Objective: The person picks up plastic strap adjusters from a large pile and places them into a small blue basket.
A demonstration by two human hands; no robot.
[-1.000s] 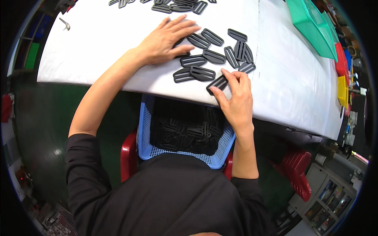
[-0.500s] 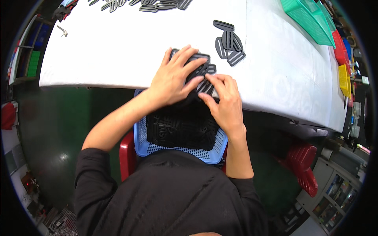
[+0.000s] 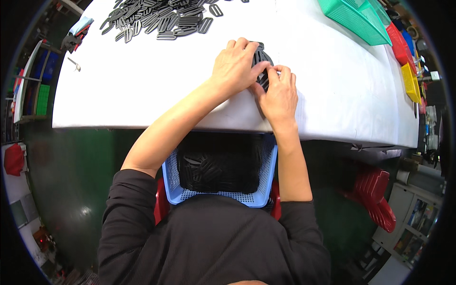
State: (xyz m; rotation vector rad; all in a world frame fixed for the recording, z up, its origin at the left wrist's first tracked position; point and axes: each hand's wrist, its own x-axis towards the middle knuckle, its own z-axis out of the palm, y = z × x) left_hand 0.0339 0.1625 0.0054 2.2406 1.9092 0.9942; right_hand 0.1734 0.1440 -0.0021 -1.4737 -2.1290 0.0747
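Observation:
Black plastic strap buckles (image 3: pixel 260 56) lie bunched on the white table under my two hands, mostly covered by them. My left hand (image 3: pixel 236 66) is curled over the bunch from the left, its fingers close together and its thumb reaching across the buckles. From the right, my right hand (image 3: pixel 279 97) closes in on the same bunch, thumb and fingers against its edge. The two hands meet at the thumbs. Below the table edge, between my forearms, a blue basket (image 3: pixel 172 195) holds many more black pieces.
A large heap of similar buckles (image 3: pixel 156 16) spreads over the far left of the table (image 3: pixel 118 85). Green (image 3: pixel 356 21), red (image 3: pixel 401 45) and yellow baskets (image 3: pixel 411 83) line the right side. A small metal object (image 3: pixel 75 65) lies at left. A red chair (image 3: pixel 373 197) stands at right.
My hands have moved away from the table's near edge, onto the small group of buckles at the right. The buckles formerly under them no longer show there. The view has shifted, revealing more of the heap.

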